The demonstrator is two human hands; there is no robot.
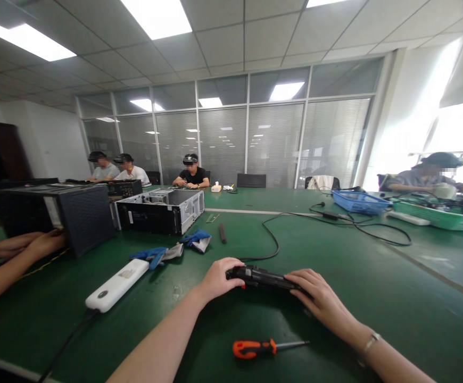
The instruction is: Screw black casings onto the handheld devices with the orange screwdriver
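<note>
A long black device (265, 278) is held between my two hands just above the green table. My left hand (220, 277) grips its left end, thumb and fingers closed round it, with a small red part showing by the thumb. My right hand (315, 292) is closed over the right end, fingers on top. A black cable runs from behind the device toward the back right. Nearer to me lies an orange and black screwdriver (255, 348), its shaft pointing right.
A white power strip (117, 284) and blue-grey gloves (155, 256) lie left. Beyond stand an open computer case (155, 213) and a black case (88, 218) with another person's arms at it. A blue basket (359, 202) and green basket (439, 215) are at right. Several people sit around.
</note>
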